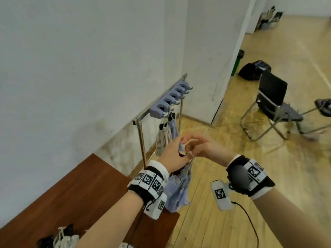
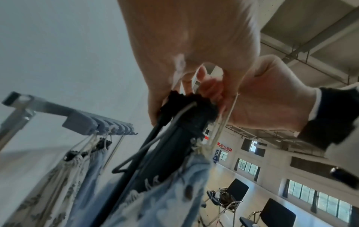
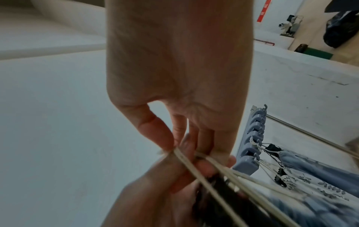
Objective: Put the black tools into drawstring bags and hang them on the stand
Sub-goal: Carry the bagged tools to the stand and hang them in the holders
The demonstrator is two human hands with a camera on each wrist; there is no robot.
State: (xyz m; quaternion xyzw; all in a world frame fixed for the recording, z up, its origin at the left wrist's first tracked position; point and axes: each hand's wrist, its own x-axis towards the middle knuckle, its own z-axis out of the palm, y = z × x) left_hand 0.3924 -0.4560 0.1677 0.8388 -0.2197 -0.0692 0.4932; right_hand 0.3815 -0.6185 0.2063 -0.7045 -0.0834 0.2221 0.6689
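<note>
Both hands | left hand (image 1: 174,153) grips blue floral bag (image 1: 179,190) neck | right hand (image 1: 206,147) pinches cream cords (image 3: 198,169)

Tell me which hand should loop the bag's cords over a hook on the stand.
Probably the right hand: it already pinches the cords, while the left hand grips the neck of the blue bag. Free hooks lie ahead.

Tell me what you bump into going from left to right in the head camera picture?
Brown table → stand with hanging bags → left hand → right hand → black chair.
</note>
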